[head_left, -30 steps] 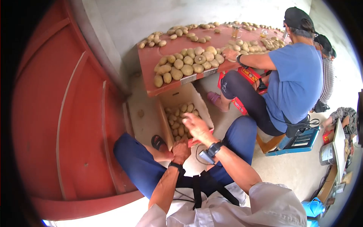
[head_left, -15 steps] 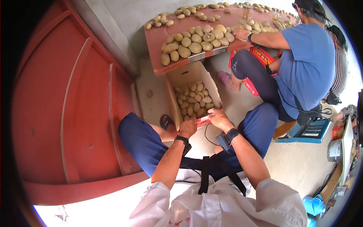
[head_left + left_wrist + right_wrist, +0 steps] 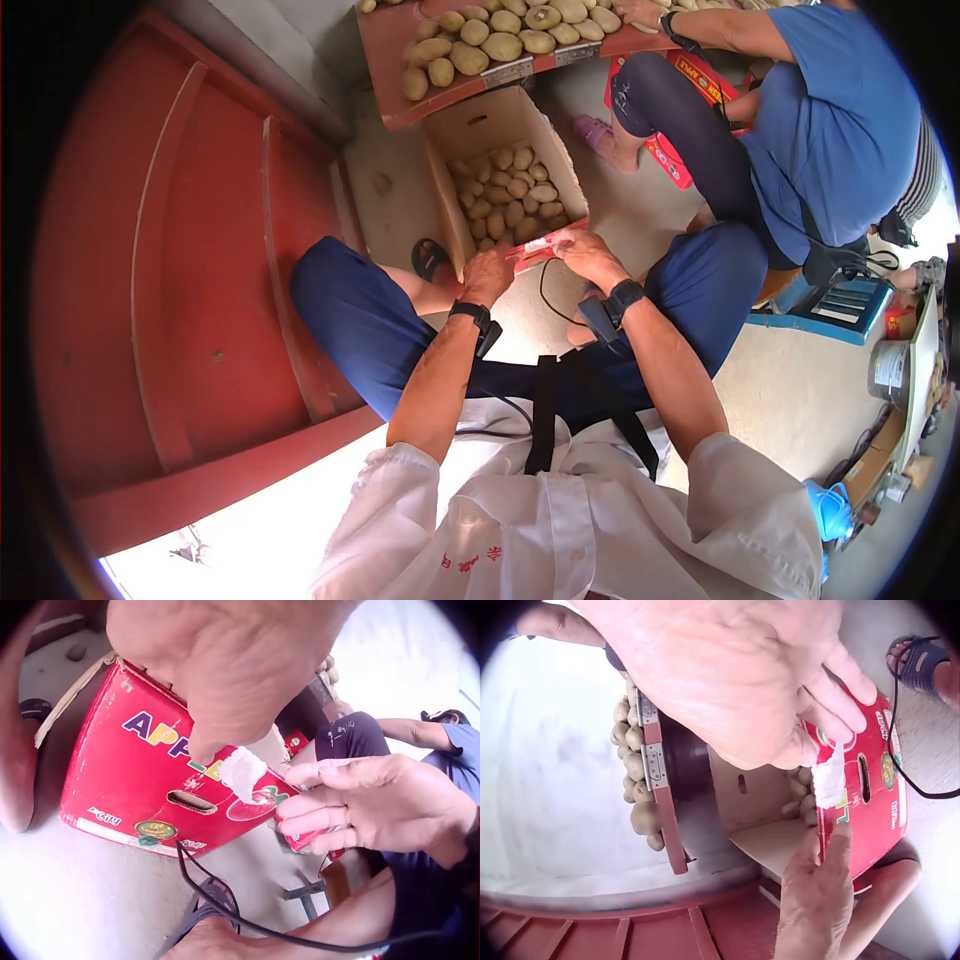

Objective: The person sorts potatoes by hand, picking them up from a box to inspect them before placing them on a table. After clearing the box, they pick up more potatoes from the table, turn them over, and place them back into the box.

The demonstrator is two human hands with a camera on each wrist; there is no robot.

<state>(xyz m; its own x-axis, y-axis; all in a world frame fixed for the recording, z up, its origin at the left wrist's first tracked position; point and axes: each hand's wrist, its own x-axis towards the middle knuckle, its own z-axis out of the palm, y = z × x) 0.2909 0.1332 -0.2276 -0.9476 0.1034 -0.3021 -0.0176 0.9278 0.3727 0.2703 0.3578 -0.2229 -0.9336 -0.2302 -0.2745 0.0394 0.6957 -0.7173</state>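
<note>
L hand [image 3: 487, 275] & R hand [image 3: 590, 258] both pinch red flap [image 3: 540, 245] at 6 o'clock of box [image 3: 490, 120] (kiwis [image 3: 510, 195] inside). Step: prob. working the flap; next calls for even two-handed grip.

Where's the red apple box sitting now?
Head view, upper centre: the box stands on the floor below the end of the fruit-laden table; left hand and right hand hold its near flap.

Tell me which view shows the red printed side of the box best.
Left wrist: the red printed side faces the camera, lettering and handle slot plain. Right wrist shows a foreshortened strip; head, only a thin red edge.
</note>
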